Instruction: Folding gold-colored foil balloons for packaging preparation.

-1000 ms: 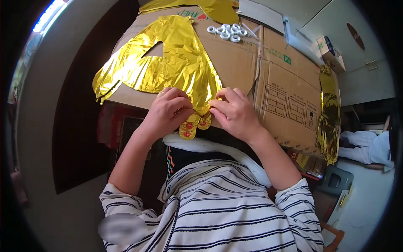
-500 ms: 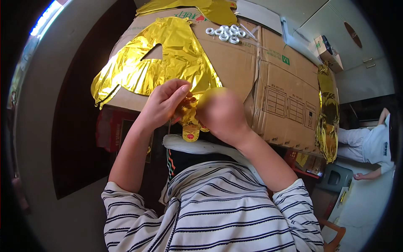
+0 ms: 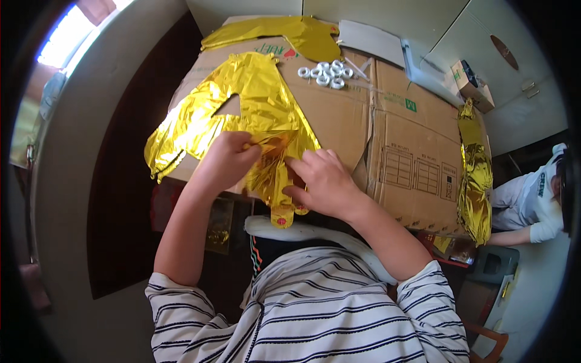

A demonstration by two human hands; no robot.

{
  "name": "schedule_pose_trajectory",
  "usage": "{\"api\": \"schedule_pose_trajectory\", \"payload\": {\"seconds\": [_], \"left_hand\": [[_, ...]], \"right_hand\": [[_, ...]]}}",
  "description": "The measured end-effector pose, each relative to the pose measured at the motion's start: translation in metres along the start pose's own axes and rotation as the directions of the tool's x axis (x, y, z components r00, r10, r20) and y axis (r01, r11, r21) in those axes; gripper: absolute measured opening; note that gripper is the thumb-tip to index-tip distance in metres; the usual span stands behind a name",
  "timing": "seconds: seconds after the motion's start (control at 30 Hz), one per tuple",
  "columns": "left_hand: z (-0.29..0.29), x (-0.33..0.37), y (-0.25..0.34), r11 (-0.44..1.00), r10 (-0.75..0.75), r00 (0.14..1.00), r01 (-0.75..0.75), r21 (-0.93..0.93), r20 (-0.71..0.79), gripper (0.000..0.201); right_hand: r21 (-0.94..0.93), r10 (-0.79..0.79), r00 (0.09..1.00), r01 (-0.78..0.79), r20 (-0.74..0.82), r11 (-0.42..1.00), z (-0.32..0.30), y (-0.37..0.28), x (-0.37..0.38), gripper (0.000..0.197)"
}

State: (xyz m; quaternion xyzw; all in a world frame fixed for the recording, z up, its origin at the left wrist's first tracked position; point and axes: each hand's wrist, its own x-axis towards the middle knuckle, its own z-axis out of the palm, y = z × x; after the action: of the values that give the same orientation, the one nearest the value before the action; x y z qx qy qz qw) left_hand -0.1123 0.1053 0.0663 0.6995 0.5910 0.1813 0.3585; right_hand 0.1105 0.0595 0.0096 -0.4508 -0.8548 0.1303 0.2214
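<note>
A flat gold foil balloon (image 3: 266,85) with a triangular opening lies on flattened cardboard, its near end hanging over the edge toward me. My left hand (image 3: 227,162) is closed on the crumpled near part, fingers curled and thumb pressed to the foil. On the other side, my right hand (image 3: 327,184) has its thumb and bent fingers at the foil's right edge, gripping it. Creased foil spans the space between both hands. Below them hangs a rounded tab (image 3: 281,216) with a red mark. Some fingertips are hidden by foil.
Several white ribbon rolls (image 3: 324,74) sit on the cardboard (image 3: 417,139). Another gold foil balloon (image 3: 272,27) lies at the far edge, and more gold foil (image 3: 475,175) hangs off the right edge. Another person (image 3: 532,196) is at the far right, beside a grey stool (image 3: 493,263).
My hands have moved apart, and the foil between them is spread wider. The right hand, blurred before, is now clear. At the right, the other person's arm has shifted toward the hanging foil.
</note>
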Motion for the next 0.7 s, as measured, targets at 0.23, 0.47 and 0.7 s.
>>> {"api": "schedule_pose_trajectory", "payload": {"seconds": [0.23,0.47,0.7], "left_hand": [[-0.031,-0.005,-0.064,0.592,-0.235,0.962,0.028,-0.805,-0.14,0.016],[-0.037,-0.012,-0.103,0.473,-0.291,0.942,-0.012,-0.881,-0.169,0.02],[-0.069,0.016,-0.054,0.941,-0.038,0.924,0.162,0.297,-0.381,0.062]], "right_hand": [[0.184,0.134,0.979,-0.162,0.152,0.969,-0.004,0.017,0.026,0.028],[-0.117,0.091,0.983,-0.072,0.161,0.991,-0.011,0.021,0.061,0.023],[-0.246,-0.037,0.999,0.033,-0.012,0.969,0.016,0.067,0.108,0.024]]}}
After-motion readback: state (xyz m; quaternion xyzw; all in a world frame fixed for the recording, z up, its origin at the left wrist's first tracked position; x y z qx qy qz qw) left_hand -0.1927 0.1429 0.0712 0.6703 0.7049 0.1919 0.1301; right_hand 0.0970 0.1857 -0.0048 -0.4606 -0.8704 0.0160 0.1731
